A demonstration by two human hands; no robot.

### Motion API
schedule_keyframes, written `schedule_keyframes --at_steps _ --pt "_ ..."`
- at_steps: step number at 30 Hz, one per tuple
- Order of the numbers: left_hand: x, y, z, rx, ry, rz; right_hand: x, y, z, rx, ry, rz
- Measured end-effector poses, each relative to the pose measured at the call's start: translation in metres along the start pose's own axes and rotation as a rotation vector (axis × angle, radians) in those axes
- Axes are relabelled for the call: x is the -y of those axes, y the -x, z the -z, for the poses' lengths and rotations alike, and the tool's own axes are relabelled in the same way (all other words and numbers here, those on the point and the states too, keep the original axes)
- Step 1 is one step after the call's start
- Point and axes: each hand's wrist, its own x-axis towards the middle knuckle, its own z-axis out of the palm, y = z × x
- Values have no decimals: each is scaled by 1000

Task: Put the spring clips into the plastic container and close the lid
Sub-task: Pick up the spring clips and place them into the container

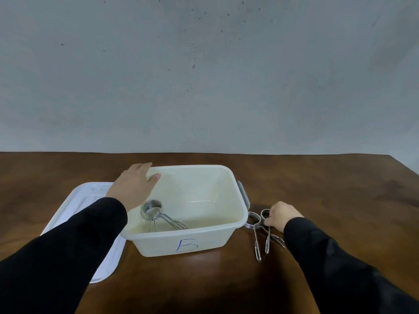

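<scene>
A white plastic container (pixel 235 191) marked with a blue "B" stands open on the table's middle. One metal spring clip (pixel 156 214) lies inside it at the near left. My left hand (pixel 135 185) rests on the container's far-left rim, fingers spread over the edge. Two more spring clips lie on the table right of the container: one (pixel 255 232) beside its wall, another (pixel 267 232) whose coil my right hand (pixel 281 215) pinches. The white lid (pixel 77 209) lies flat left of the container, partly hidden under my left sleeve.
The brown wooden table (pixel 317 184) reaches back to a grey wall. Its right corner shows at the far right. A grey latch (pixel 243 192) sits on the container's right side.
</scene>
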Motion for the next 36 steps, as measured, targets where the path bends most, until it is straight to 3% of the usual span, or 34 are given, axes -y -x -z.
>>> schedule_keyframes --at_steps 4,7,12,15,18,21,23,32,34,36 --pt "-2 2 2 -5 22 8 -7 1 8 -30 -40 3" --pt "-1 2 2 -2 35 9 -7 17 33 -153 -127 67" --pt "-1 2 2 0 56 15 44 74 107 -379 -379 356" --pt "-1 1 2 -2 62 16 96 97 125 -300 -452 539" --pt "0 1 1 -4 56 14 146 95 104 -151 -272 583" --pt "1 1 0 -4 64 12 180 67 54 -76 99 472" --pt "2 0 0 0 75 10 186 50 25 -94 215 392" --pt "3 0 -3 -21 33 -7 190 25 -15 9 259 390" --pt "3 0 -4 -26 31 -5 190 29 -3 -63 272 443" --pt "3 -1 -4 -27 31 -3 183 37 24 -199 92 500"
